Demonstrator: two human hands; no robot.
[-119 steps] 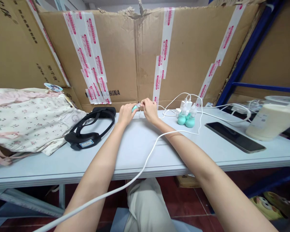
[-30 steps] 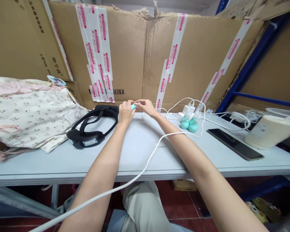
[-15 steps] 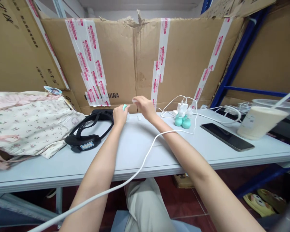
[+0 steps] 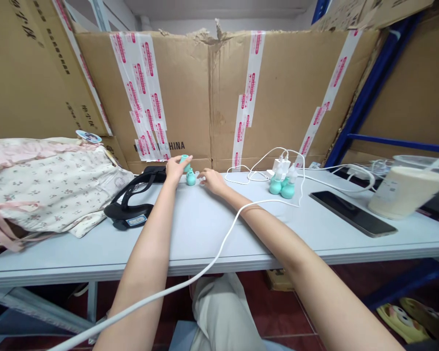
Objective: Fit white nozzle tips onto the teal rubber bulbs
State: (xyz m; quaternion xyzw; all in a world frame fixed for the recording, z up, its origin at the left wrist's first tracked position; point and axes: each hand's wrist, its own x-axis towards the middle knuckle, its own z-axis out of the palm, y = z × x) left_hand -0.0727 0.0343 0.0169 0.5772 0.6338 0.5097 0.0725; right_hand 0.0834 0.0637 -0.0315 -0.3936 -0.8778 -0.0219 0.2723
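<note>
My left hand [image 4: 174,168] is closed around a teal rubber bulb [image 4: 184,159], which it holds above the table with the open neck up. Just below it, a second teal bulb [image 4: 190,178] stands upright on the tabletop. My right hand [image 4: 214,182] rests low on the table to the right of that bulb, its fingers bent around a small clear plastic tip [image 4: 197,174]; the grip is partly hidden. Farther right stand several teal bulb nasal aspirators [image 4: 287,189] with clear tips.
A black headset [image 4: 126,212] and a floral cloth bag [image 4: 54,190] lie on the left. A white charger [image 4: 280,165], a phone [image 4: 353,213] and a drink cup [image 4: 395,192] are on the right. A white cable [image 4: 219,248] crosses over my forearms. Cardboard [image 4: 190,92] walls the back.
My right hand has come down to the table. My left hand has shifted slightly left with its bulb raised, and a standing teal bulb now shows between my hands. The view has turned slightly.
</note>
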